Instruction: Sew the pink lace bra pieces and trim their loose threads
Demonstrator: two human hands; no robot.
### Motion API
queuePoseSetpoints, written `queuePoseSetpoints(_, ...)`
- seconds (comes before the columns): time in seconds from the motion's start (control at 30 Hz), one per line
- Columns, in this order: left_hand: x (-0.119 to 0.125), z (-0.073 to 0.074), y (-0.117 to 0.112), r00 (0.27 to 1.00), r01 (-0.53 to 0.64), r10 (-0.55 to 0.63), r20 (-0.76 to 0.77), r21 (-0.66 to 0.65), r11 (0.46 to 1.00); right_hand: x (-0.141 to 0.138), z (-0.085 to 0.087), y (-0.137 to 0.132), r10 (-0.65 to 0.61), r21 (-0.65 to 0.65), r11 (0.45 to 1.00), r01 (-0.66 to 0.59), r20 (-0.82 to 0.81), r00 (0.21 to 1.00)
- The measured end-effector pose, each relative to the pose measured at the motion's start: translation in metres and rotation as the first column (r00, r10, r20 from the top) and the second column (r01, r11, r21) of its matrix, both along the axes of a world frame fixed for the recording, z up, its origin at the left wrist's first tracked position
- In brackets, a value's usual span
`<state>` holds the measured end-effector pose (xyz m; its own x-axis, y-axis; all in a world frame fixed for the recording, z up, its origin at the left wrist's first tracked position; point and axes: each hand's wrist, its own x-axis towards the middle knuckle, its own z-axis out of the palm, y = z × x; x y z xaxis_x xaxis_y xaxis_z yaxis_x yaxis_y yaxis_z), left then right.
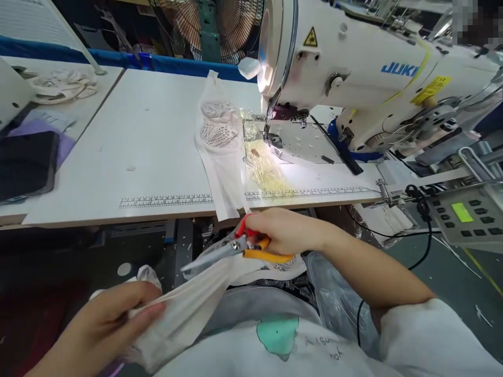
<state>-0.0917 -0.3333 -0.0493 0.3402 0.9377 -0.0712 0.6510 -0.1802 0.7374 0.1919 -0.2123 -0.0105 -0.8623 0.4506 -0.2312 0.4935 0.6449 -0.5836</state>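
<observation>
My right hand [275, 230] is closed around a pair of scissors [214, 257] with red and orange handle parts. The blades point left and lie over a stretch of white fabric [192, 298]. I cannot tell whether they touch it. Fingers of my left hand [113, 319] pinch the other end of that fabric, which is pulled between both hands above my lap; a lace-patterned part [286, 264] shows beneath my right wrist. On the table, a white bra-like garment piece [220, 146] with lace cups hangs slightly over the front edge.
A JUKI sewing machine [353, 68] stands at the right, its needle area lit. A printed ruler [168, 201] runs along the table edge. Black tweezers-like tool [338, 146], phone [27, 162], fabric pile [65, 86], control panel [471, 214] and fan [236, 26] surround the place.
</observation>
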Motion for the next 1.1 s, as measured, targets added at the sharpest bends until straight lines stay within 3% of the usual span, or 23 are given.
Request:
queuePoseSetpoints(0.07,-0.006,-0.01,0.008,1.0,0.003,-0.001,0.019,-0.11,0.994,-0.002,-0.005,0.008,-0.025,-0.027,0.999,0.025,0.004,1.0)
queuePoseSetpoints(0.13,-0.008,-0.022,0.017,0.998,0.05,-0.053,-0.018,-0.13,0.99,-0.006,-0.009,0.009,-0.016,-0.055,0.998,0.017,0.008,1.0)
queuePoseSetpoints(0.27,0.005,-0.037,0.031,0.977,0.168,-0.166,-0.134,0.001,0.986,-0.013,-0.011,0.001,0.025,-0.132,0.991,-0.034,-0.075,0.997)
queuePoseSetpoints(0.37,0.028,-0.037,0.031,0.954,0.301,-0.299,-0.035,0.141,0.943,-0.013,-0.007,-0.005,0.036,-0.179,0.982,-0.055,-0.107,0.994)
queuePoseSetpoints(0.5,0.061,-0.031,0.029,0.971,0.204,-0.236,0.046,0.362,0.91,-0.01,-0.005,-0.005,0.021,-0.225,0.974,-0.04,-0.087,0.996)
queuePoseSetpoints(0.6,0.075,-0.027,0.033,0.985,0.114,-0.154,0.079,0.374,0.921,-0.008,-0.005,-0.002,0.011,-0.231,0.973,-0.027,-0.07,0.997)
queuePoseSetpoints(0.73,0.081,-0.02,0.038,0.973,0.111,-0.153,0.173,0.233,0.966,-0.007,-0.003,0.001,0.01,-0.232,0.972,-0.03,-0.087,0.996)
queuePoseSetpoints(0.83,0.081,-0.012,0.041,0.943,0.03,0.001,0.332,-0.087,0.996,-0.006,-0.001,0.006,0.036,-0.223,0.973,-0.052,-0.075,0.997)
queuePoseSetpoints(0.93,0.082,-0.005,0.043,0.857,-0.006,0.201,0.473,-0.382,0.924,-0.004,0.001,0.013,0.017,-0.166,0.986,-0.027,-0.059,0.998)
queuePoseSetpoints(1.1,0.086,-0.006,0.044,0.756,-0.121,0.42,0.502,-0.523,0.844,-0.005,0.003,0.017,0.009,-0.116,0.993,-0.021,-0.109,0.994)
